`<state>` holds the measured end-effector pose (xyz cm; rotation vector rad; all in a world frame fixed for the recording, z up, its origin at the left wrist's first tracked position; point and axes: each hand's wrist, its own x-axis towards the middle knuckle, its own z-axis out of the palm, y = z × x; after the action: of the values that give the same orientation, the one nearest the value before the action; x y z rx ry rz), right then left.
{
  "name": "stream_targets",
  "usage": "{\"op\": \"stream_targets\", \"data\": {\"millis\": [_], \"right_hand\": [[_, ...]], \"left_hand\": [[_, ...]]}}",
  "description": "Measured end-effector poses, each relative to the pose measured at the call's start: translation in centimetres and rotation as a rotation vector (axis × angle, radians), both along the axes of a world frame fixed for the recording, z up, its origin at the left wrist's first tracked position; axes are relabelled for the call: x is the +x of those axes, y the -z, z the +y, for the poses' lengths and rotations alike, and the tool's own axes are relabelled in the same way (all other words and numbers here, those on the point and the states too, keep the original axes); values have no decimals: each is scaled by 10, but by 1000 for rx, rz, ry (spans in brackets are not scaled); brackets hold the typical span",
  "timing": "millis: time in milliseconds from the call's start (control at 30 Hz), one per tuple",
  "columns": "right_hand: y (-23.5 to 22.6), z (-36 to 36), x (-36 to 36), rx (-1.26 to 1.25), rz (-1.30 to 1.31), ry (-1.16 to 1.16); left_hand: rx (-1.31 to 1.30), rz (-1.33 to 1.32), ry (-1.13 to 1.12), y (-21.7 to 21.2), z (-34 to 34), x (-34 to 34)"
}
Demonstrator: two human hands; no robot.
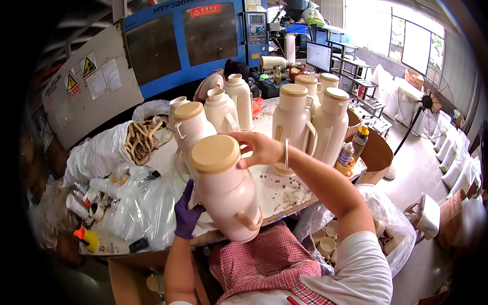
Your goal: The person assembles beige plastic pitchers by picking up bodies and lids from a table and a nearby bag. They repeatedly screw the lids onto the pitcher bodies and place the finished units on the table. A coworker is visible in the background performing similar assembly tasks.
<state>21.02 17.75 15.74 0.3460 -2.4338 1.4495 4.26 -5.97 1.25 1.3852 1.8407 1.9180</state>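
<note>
A cream thermos jug with a tan lid tilts over the near table edge, its base toward me. My left hand, in a purple glove, grips the jug's left side; part of its fingers is hidden behind the body. My bare right hand closes on the right rim of the lid, thumb in front and fingers behind. Just beyond stands another lidded jug, beside jugs without lids. On the right, several lidded jugs stand close together near my right forearm.
A white sack of tan strips and clear plastic bags cover the table's left. Spray cans stand at its right edge, beside a cardboard drum. Below right is a bag of cream parts; a fan stands beyond.
</note>
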Motion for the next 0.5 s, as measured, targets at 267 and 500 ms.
{"op": "stream_targets", "data": {"millis": [267,500], "right_hand": [[27,-55,54,591,280,1269],[29,-8,117,511,197,1485]], "left_hand": [[12,150,93,34,118,201],[133,202,352,46,190,249]]}}
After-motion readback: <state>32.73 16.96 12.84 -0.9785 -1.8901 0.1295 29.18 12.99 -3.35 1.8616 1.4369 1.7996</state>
